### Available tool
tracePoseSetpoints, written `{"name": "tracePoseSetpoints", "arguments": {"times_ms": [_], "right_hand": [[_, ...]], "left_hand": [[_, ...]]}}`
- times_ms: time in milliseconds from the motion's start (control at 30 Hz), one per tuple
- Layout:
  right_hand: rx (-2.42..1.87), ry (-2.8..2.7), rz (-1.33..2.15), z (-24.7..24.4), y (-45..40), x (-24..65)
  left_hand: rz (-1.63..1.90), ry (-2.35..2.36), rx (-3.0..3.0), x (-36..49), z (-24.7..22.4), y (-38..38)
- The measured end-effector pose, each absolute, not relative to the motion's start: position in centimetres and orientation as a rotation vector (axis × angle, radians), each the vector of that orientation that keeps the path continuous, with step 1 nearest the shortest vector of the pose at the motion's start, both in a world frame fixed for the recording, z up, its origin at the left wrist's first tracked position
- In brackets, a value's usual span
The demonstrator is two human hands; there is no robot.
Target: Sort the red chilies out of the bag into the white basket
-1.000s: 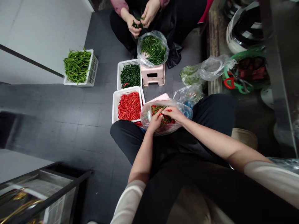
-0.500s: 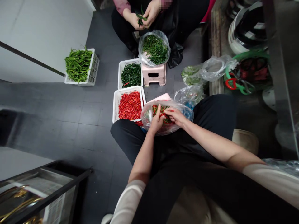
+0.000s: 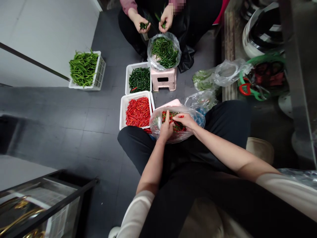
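Note:
A clear plastic bag [image 3: 156,125] lies open between my knees, with red chili peppers [image 3: 178,127] and their green stems inside. Over its mouth, my left hand [image 3: 166,129] has its index finger stretched out and its thumb closed on what looks like a red chili pepper, mostly hidden by the fingers. My right hand [image 3: 187,121] faces it from the right, fingers pinched together, with red chili showing between them. Just beyond my left knee stands a white basket [image 3: 122,114] of loose red chilies [image 3: 138,112].
Across from me, a co-worker's hands [image 3: 166,18] hold green chilies above a bag of green chilies [image 3: 164,51] on a pink stool [image 3: 163,82]. A white basket [image 3: 127,77] holds dark green chilies; another basket [image 3: 100,74] stands farther left. Scissors [image 3: 245,89] lie at right.
My right hand has shifted slightly, its fingertips drawing a little up and left near my left hand. The co-worker's hands have moved apart.

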State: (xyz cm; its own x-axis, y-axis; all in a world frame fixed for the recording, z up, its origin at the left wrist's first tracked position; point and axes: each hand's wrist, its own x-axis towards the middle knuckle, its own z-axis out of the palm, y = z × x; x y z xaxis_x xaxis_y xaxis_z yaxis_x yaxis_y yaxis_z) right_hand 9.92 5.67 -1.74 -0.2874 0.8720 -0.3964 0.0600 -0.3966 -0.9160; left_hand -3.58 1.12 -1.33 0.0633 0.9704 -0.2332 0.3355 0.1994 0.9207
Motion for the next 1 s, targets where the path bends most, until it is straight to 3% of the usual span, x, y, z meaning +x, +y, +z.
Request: {"name": "tracePoseSetpoints", "arguments": {"times_ms": [400,633,767,867,1000], "right_hand": [[-1.601,-1.23,1.899,-2.2,6.3,10.0],[-1.386,-2.179,0.839,-1.2,4.8,9.9],[-1.441,-2.322,0.675,-0.8,4.5,9.7],[-1.48,-2.266,0.824,-1.1,5.4,9.5],[-1.442,-1.838,1.484,-2.1,6.5,9.9]], "left_hand": [[0.521,1.613,1.609,-3.8,-0.9,1.1],[0.786,1.456,1.086,-2.6,-2.7,1.2],[0.829,1.283,0.682,-2.1,-3.7,1.5],[0.826,1.315,0.743,-2.3,-3.7,1.4],[0.81,1.467,1.096,-2.9,-2.9,1.2]]}}
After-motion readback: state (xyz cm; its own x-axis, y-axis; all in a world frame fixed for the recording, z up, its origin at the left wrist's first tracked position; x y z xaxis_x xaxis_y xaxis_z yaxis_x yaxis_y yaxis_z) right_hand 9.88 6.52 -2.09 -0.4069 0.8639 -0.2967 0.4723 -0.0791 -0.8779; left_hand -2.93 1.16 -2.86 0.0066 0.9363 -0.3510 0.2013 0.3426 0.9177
